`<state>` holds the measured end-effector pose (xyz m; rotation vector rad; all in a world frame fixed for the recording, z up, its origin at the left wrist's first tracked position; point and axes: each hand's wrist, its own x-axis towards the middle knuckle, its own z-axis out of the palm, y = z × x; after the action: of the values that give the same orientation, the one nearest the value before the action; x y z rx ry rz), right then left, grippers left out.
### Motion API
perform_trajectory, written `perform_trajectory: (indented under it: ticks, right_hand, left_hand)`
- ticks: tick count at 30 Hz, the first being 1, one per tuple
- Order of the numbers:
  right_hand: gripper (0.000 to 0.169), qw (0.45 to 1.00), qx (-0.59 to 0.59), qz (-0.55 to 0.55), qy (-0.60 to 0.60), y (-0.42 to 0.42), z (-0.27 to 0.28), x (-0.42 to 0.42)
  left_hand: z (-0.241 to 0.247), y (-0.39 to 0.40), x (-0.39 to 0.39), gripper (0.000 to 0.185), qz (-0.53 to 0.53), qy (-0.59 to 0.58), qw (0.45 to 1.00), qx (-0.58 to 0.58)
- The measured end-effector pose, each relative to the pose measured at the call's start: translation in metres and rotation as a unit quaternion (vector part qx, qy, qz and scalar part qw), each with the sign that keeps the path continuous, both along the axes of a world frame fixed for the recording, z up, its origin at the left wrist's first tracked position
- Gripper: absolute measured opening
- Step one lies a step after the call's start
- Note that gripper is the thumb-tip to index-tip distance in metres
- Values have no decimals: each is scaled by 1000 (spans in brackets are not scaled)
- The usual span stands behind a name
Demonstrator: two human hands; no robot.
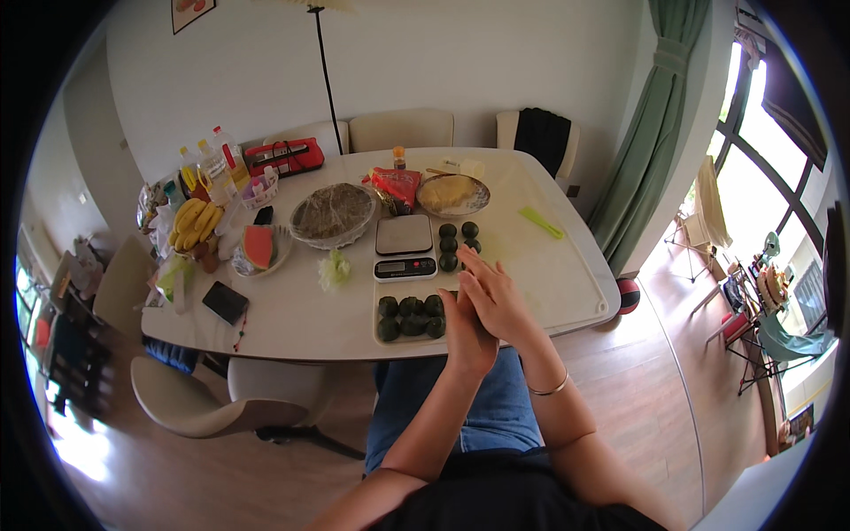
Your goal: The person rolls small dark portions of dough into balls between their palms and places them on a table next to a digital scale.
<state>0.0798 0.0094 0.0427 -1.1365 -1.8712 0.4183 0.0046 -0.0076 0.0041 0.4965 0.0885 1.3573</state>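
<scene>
My left hand (468, 335) and my right hand (495, 295) are pressed together palm to palm over the table's near edge; whether something lies between the palms is hidden. Just left of them, several dark green balls (413, 317) stand in rows at the near edge of a pale board. More dark green balls (448, 245) sit in columns beyond my fingertips, some partly covered by my right hand. A digital kitchen scale (405, 269) with a bare metal plate stands left of these. Farther back are a bowl of yellowish filling or dough (453, 194) and a plastic-covered bowl of dark food (332, 211).
A light green spatula or scraper (541, 222) lies on the board's right part. A red packet (396, 188) stands between the bowls. Crumpled clear plastic (334, 270), a phone (226, 303), watermelon (257, 246), bananas (194, 224) and bottles (212, 166) occupy the table's left side.
</scene>
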Motion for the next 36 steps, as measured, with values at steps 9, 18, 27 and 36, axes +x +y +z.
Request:
perform_trajectory:
  ticks: [9,18,27,36]
  right_hand:
    - [47,993,45,38,-98,-26,-16,-13]
    - [50,995,-8,93,-42,-27,-34,3]
    - [53,999,-48,2,-23,4,-20,32]
    - [57,996,12,-59,-69,-8,-14,-1]
  left_hand:
    - [-47,17,13,78,46,-16,999,-23]
    - [-40,25,-4,77,52,-10,999,-5]
    - [-17,9,2,77,-24,7,999,36]
    - [-27,5,24,78,11,-110,991,73]
